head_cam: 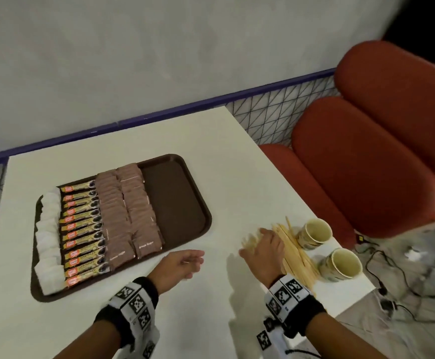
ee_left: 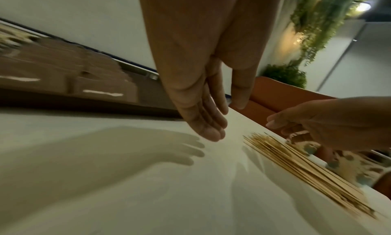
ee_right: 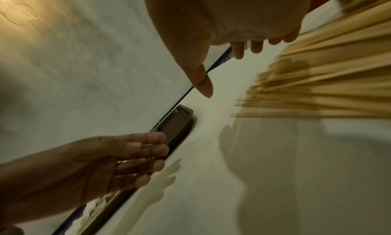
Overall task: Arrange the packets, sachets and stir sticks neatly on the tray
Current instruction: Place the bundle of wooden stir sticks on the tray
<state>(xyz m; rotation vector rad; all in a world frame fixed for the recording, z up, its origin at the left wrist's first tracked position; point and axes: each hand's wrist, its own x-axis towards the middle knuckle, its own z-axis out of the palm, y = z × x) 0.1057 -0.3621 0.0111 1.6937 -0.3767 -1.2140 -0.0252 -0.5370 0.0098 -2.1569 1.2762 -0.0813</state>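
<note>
Left hand [head_cam: 182, 263]: nearest the camera, over the table's near part just off the tray's near right corner; fingers straight and relaxed, grasping nothing.
Right hand [head_cam: 263, 251]: over the stir sticks near the table's right edge; fingers slack and spread, thumb apart; whether the fingertips touch the sticks cannot be told.
Table [head_cam: 211, 156]: white top carrying all items below.
Tray [head_cam: 180, 203]: brown, toward the table's left and far side; its right part is bare.
Brown sachets [head_cam: 128, 211]: two overlapping columns at the tray's middle, running far to near.
Coffee stick packets [head_cam: 84, 229]: one column, yellow and black, left of the brown sachets, touching them.
White sachets [head_cam: 47, 237]: one column along the tray's left edge.
Stir sticks [head_cam: 295, 252]: loose wooden pile on the table, off the tray, by the right edge, partly under the right hand.
Paper cups [head_cam: 314, 233]: two, lying on their sides at the table's right edge, just beside the stick pile.
</note>
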